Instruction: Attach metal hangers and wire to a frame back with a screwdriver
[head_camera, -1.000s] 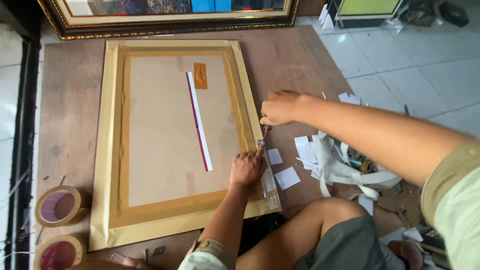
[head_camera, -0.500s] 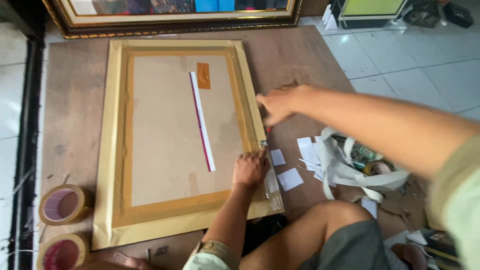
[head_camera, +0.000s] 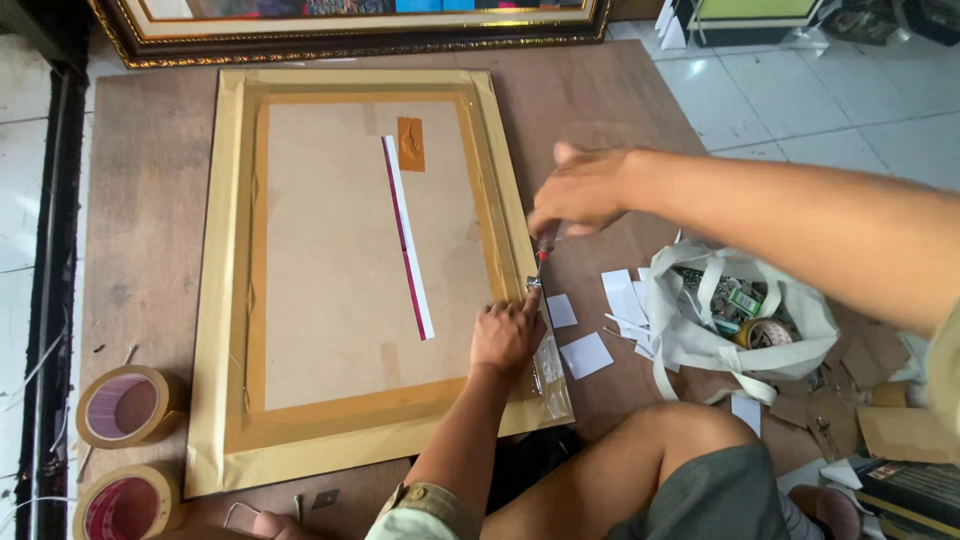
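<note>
A picture frame (head_camera: 230, 300) lies face down on the brown board, its cardboard back sealed with brown tape. My left hand (head_camera: 505, 335) presses on the frame's right rail, fingertips against a small metal fitting (head_camera: 533, 283). My right hand (head_camera: 580, 190) hovers just above it, closed around a red-handled screwdriver (head_camera: 541, 256). The tool points down with its tip at the fitting. A red and white strip (head_camera: 407, 235) rests loose on the cardboard back.
Two brown tape rolls (head_camera: 125, 405) (head_camera: 125, 505) sit at the lower left. A white bag (head_camera: 690, 330) of small hardware and scraps of white paper (head_camera: 585, 355) lie right of the frame. An ornate framed picture (head_camera: 350, 40) is at the top, my bent knee (head_camera: 680, 440) below, books (head_camera: 905, 485) at the right.
My right hand has shifted slightly and blurs over the frame's right rail, with the screwdriver still at the fitting. My left hand stays pressed in the same place.
</note>
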